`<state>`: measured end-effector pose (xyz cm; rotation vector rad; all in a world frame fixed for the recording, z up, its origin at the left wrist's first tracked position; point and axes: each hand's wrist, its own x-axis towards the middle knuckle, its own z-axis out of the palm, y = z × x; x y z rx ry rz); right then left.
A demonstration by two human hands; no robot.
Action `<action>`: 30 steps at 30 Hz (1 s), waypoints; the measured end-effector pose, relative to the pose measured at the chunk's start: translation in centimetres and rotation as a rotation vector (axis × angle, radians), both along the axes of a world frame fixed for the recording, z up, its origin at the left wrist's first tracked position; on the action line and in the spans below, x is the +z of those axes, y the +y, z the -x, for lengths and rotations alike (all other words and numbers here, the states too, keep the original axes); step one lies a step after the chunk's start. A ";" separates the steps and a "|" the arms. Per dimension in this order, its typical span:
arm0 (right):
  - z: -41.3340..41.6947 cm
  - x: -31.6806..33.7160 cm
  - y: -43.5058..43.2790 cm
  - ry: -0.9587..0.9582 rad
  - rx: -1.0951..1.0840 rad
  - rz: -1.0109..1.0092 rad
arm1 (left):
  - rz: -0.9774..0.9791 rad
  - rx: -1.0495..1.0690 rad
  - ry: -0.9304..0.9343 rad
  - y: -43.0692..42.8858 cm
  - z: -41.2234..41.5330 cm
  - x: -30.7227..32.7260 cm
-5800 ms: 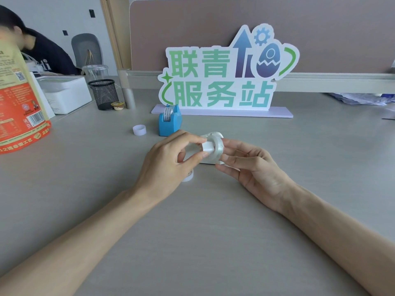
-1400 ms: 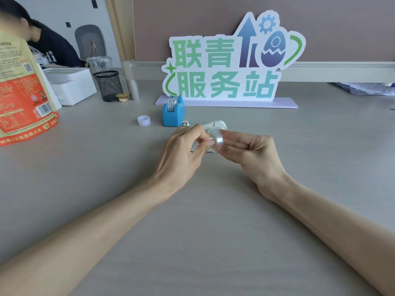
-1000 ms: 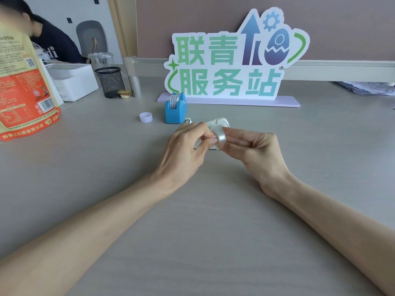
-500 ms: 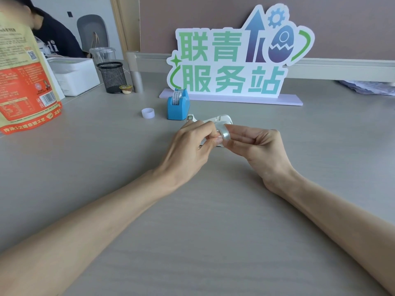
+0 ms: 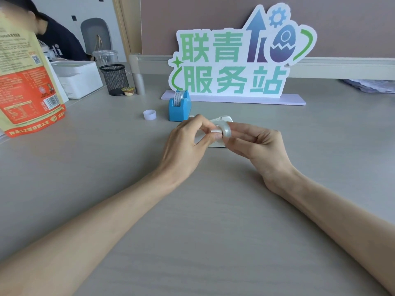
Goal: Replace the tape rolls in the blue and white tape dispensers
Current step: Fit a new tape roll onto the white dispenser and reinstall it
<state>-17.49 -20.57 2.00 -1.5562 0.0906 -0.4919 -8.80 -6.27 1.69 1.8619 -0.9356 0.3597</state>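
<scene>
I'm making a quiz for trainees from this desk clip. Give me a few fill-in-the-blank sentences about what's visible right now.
1. The dispenser standing in front of the sign with a roll already in it is ____ in colour.
2. The tape roll is held by ____ hands.
3. The loose white ring lies to the ____ of the blue dispenser.
4. The black mesh cup stands next to a white ____.

Missing words: blue; both; left; box

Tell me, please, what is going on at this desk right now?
A person is refilling tape dispensers. Both hands, left and right, hold a clear tape roll just above the desk, the left fingers pinching the white core in its centre. The white dispenser lies right behind them. The blue dispenser already carries a roll, with a loose white ring beside it.
</scene>
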 end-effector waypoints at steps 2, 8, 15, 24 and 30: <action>-0.1 0.0 -0.1 0.017 0.010 -0.056 | 0.034 -0.019 0.080 0.0 0.0 0.4; -0.2 0.0 -0.4 0.036 0.066 -0.165 | 0.058 -0.040 0.228 0.2 -0.3 0.6; -0.1 -0.2 0.0 -0.085 0.068 0.111 | -0.116 -0.109 0.276 0.1 -0.6 0.5; -0.3 -0.9 0.5 -0.219 -0.161 0.606 | 0.079 -0.305 0.566 -0.1 0.1 1.1; -0.3 -0.7 -0.3 -0.200 -0.356 0.713 | 0.152 -0.442 0.759 0.2 -0.2 1.0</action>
